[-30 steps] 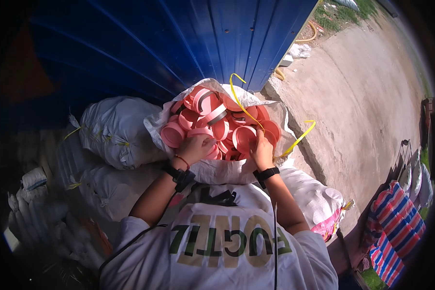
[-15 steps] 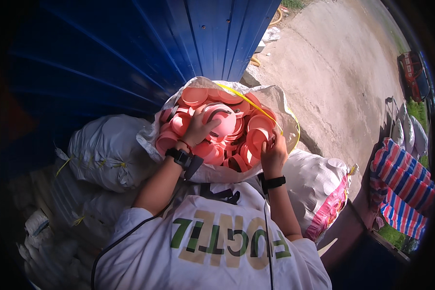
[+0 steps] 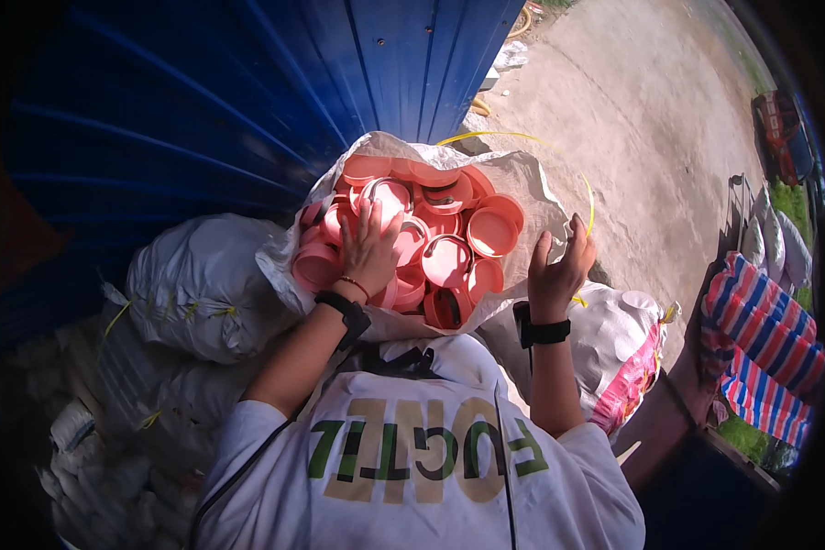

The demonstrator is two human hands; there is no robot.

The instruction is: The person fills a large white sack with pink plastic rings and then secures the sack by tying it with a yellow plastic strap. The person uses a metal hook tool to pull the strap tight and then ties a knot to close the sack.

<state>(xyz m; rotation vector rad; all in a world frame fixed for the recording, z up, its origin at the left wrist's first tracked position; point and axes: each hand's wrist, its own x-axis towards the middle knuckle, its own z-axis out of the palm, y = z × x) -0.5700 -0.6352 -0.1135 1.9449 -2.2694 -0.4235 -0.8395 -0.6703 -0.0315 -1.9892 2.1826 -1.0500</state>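
Note:
A white woven sack [image 3: 280,261] stands open in front of me, filled with round pink plastic lids [image 3: 493,232], some with dark curved strips on them. Over the left part of the pile, my left hand [image 3: 368,252] rests with its fingers spread on the lids. My right hand [image 3: 559,275] is raised just outside the sack's right rim, thumb and fingers apart. A thin yellow strap [image 3: 588,188] arcs from the sack's far rim to the fingers of that hand; its path behind the hand is hidden.
A blue corrugated metal wall [image 3: 247,92] rises at the far left. Stuffed white sacks [image 3: 206,284] lie at the left, and another white sack [image 3: 605,344] sits at the right. Further right are a striped red, white and blue sheet [image 3: 761,321] and concrete ground [image 3: 651,119].
My right hand has left the lids and moved right, past the rim. The yellow strap has swung from across the sack's mouth to outside it. My left hand now lies flatter on the lids.

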